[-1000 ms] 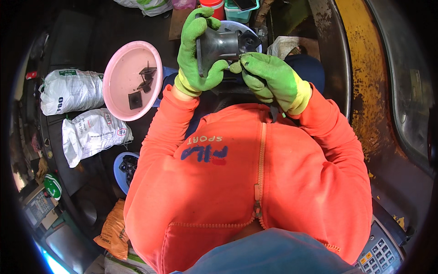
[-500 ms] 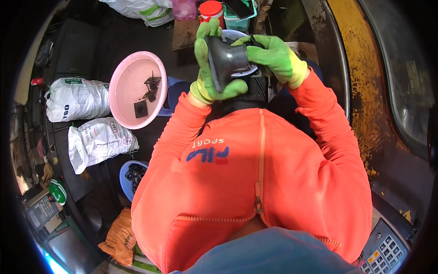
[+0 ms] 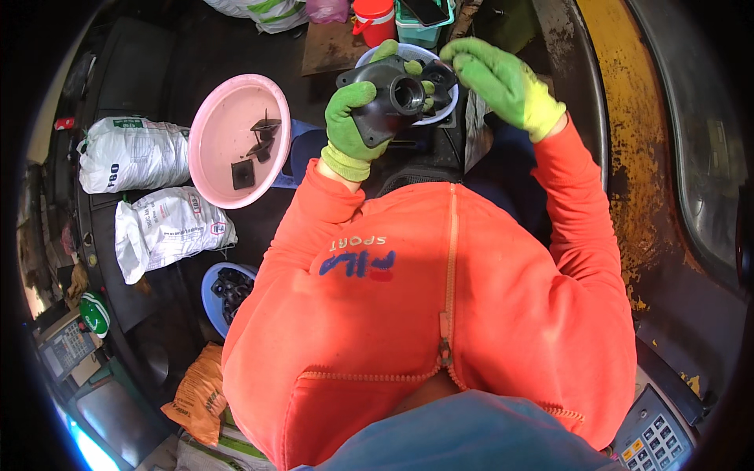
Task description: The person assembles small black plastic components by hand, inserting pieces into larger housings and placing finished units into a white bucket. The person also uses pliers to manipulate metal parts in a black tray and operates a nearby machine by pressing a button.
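Observation:
My left hand (image 3: 345,118), in a green and yellow glove, grips a black moulded part (image 3: 382,78). This part has a wide flange with corner holes and a short round neck, whose opening faces toward me and to the right. Some of my left fingers show beyond the neck. My right hand (image 3: 499,82), gloved alike, is raised to the right, apart from the part, with its fingers stretched out and nothing visible in them. Below the hands lies a light blue bowl (image 3: 408,50) with dark pieces (image 3: 441,75) at its right side.
Left of my arm, a pink basin (image 3: 212,169) holds several flat black pieces (image 3: 243,174). White sacks (image 3: 133,157) lie farther left, near a second blue basin (image 3: 208,302) of black parts. A red container (image 3: 375,23) and teal box (image 3: 420,33) stand beyond. A rusty yellow machine frame (image 3: 628,173) borders the right.
My right hand has let go of the black part and moved right. My left hand has turned the part so its neck opening shows. The light blue bowl has come more into view.

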Demonstrator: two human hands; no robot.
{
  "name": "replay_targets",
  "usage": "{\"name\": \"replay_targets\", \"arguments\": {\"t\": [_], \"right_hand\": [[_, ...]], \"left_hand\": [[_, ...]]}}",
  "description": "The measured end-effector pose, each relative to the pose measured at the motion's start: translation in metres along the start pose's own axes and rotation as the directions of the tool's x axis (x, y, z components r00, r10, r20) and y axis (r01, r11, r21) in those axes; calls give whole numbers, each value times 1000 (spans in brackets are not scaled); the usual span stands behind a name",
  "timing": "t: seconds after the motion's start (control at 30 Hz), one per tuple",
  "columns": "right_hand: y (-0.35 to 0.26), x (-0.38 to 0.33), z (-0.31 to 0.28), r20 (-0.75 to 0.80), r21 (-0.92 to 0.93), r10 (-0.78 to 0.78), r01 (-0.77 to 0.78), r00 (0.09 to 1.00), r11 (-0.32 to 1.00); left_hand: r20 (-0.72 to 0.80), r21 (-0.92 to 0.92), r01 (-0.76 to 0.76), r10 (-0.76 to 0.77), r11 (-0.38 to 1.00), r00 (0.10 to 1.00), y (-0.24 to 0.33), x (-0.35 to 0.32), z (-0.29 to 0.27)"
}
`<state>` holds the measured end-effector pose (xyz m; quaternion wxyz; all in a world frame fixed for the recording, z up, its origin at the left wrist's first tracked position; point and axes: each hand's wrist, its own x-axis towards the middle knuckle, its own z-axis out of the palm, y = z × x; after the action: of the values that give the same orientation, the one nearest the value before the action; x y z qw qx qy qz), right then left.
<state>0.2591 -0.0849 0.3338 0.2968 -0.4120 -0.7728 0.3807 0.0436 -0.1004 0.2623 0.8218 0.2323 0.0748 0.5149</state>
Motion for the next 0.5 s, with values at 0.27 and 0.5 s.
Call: {"name": "replay_targets", "arguments": {"t": [0.27, 0.5], "right_hand": [[20, -16, 24, -97, -271, -378, 341, 921, 900], [14, -22, 37, -196, -267, -377, 320, 905, 909]], "left_hand": [[-111, 193, -75, 98, 978, 989, 4, 0, 22], [0, 281, -178, 185, 943, 983, 13, 0, 37]]}}
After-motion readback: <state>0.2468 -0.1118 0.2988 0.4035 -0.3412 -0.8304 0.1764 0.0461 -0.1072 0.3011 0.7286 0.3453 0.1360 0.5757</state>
